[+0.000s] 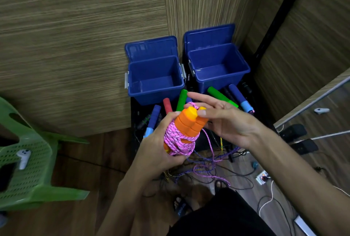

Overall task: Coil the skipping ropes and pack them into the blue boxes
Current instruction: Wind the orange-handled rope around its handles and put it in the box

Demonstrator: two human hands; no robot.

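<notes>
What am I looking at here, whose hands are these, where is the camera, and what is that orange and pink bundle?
No machine here: a person wears one camera on the head, looking down at their own two hands. The left hand grips a skipping rope: its two orange handles held side by side, with the pink cord wound around them. The right hand touches the handle tops, fingers mostly straight; loose cord trails down from the bundle. Beyond stand two blue boxes, the left box and the right box, lids up, nothing visible inside. In front of them lie more ropes with green, red and blue handles. A green plastic chair stands at the left.
</notes>
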